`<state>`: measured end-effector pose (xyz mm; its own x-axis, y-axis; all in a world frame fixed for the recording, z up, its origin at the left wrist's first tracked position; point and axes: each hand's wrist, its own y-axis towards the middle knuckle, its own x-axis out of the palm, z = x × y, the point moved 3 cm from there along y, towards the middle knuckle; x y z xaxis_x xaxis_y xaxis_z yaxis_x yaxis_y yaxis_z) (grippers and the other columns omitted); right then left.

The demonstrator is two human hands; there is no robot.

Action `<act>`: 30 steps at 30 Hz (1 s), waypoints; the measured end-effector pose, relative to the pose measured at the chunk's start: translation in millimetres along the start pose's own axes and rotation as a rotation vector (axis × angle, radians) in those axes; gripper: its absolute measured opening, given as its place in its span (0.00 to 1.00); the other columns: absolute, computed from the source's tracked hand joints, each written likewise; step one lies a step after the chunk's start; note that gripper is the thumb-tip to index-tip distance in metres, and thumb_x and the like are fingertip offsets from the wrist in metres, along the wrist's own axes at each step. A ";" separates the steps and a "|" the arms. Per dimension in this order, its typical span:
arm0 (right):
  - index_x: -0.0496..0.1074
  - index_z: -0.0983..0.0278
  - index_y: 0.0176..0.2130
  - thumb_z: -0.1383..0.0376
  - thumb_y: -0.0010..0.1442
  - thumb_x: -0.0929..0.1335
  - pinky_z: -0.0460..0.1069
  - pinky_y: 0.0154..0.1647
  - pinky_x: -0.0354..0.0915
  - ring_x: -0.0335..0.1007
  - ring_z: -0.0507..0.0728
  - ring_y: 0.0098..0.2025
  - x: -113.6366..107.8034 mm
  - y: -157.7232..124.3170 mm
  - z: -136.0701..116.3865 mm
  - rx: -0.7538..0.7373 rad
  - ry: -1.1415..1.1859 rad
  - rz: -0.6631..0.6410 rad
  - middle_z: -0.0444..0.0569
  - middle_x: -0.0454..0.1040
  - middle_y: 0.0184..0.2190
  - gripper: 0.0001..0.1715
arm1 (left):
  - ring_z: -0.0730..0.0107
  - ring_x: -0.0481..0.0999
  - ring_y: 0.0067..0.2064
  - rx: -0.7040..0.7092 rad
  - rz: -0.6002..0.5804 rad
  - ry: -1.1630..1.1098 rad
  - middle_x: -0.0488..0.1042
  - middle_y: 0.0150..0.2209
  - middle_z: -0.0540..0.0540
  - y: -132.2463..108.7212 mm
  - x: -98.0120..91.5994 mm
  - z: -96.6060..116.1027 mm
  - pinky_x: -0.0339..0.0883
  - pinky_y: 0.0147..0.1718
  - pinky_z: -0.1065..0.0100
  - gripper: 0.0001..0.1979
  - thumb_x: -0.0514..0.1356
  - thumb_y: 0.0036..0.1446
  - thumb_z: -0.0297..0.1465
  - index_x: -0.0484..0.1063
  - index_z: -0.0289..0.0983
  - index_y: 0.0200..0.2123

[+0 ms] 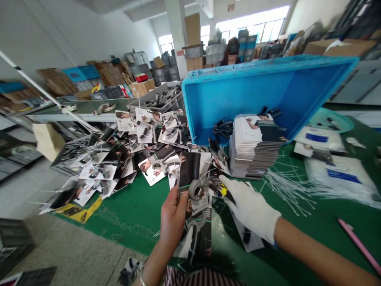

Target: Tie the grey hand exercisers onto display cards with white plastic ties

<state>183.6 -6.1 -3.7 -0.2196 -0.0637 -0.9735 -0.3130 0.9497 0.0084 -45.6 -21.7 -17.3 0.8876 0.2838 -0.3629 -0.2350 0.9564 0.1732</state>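
In closed left hand (172, 216) — card (190, 167)

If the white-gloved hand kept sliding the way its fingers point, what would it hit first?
Probably the printed card with its grey metal piece, held up by the bare left hand. The gloved right hand points left at it, nearly touching, though depth is unclear.

Mostly hidden inside gloved right hand (251, 208): small yellow-tipped tool (222, 191). Cut off by right edge: pink stick (358, 244). Unreadable: print on card (190, 171).
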 end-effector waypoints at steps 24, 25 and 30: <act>0.68 0.63 0.58 0.62 0.65 0.64 0.58 0.54 0.63 0.72 0.66 0.53 22.3 12.8 -6.0 0.027 0.332 0.015 0.59 0.75 0.52 0.23 | 0.57 0.79 0.45 0.147 0.051 0.262 0.79 0.43 0.40 -13.1 10.7 -6.3 0.70 0.45 0.62 0.15 0.55 0.64 0.37 0.73 0.38 0.49; 0.69 0.63 0.55 0.62 0.65 0.64 0.57 0.52 0.64 0.73 0.64 0.50 22.8 12.8 -7.0 0.024 0.380 0.010 0.57 0.77 0.49 0.20 | 0.58 0.79 0.44 0.129 0.038 0.235 0.79 0.42 0.41 -12.6 10.7 -6.2 0.70 0.44 0.63 0.15 0.55 0.64 0.37 0.73 0.38 0.49; 0.72 0.63 0.45 0.60 0.68 0.61 0.48 0.33 0.67 0.74 0.56 0.29 15.1 10.6 -7.5 0.020 0.596 -0.059 0.45 0.78 0.29 0.15 | 0.65 0.76 0.35 0.016 -0.062 0.063 0.78 0.34 0.48 -10.6 13.8 -11.3 0.67 0.36 0.69 0.12 0.56 0.63 0.38 0.74 0.38 0.43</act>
<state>170.1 0.8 -16.6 -0.6849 -0.2718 -0.6760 -0.3240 0.9446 -0.0515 -35.4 -27.1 -34.5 0.8733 0.2284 -0.4303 -0.1737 0.9712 0.1629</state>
